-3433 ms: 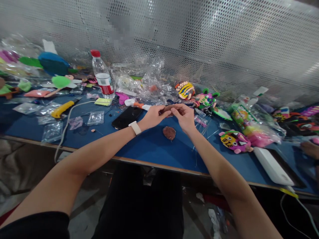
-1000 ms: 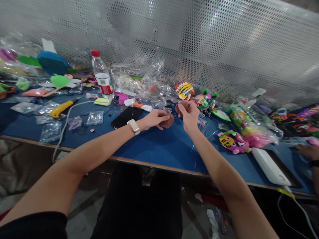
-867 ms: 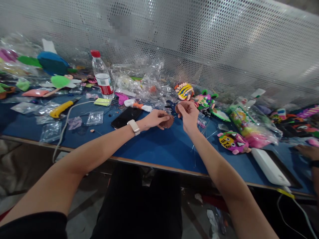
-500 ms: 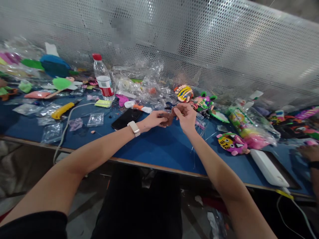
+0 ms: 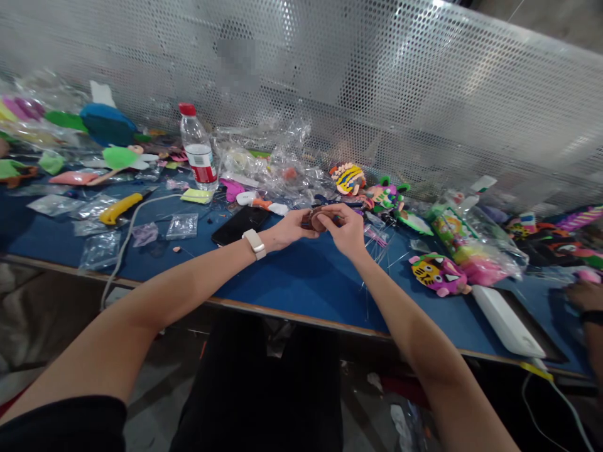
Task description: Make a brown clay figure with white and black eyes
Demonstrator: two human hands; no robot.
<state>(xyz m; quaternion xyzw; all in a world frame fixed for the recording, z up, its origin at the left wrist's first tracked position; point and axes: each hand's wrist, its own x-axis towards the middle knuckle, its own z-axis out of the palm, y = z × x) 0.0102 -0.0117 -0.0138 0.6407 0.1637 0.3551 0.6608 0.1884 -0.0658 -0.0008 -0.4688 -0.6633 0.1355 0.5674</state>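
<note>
Both my hands meet over the middle of the blue table (image 5: 301, 282). My left hand (image 5: 288, 227), with a white band on its wrist, pinches a small brown round felt piece (image 5: 315, 220) from the left. My right hand (image 5: 346, 227) closes its fingers on the same brown pieces from the right. The two hands touch, and the felt is mostly hidden between the fingers. A black phone (image 5: 240, 225) lies just left of my left hand.
A water bottle (image 5: 198, 149) with a red cap stands at the back left, beside crumpled clear bags (image 5: 277, 160). A yellow cutter (image 5: 117, 208), small plastic bags and coloured felt toys (image 5: 438, 273) lie around. A white box (image 5: 506, 319) lies at the right. Another person's hand (image 5: 584, 294) rests at the far right.
My left hand lifted the brown round piece off the table. My right hand brought its brown piece down to it, so both hands now press the pieces together.
</note>
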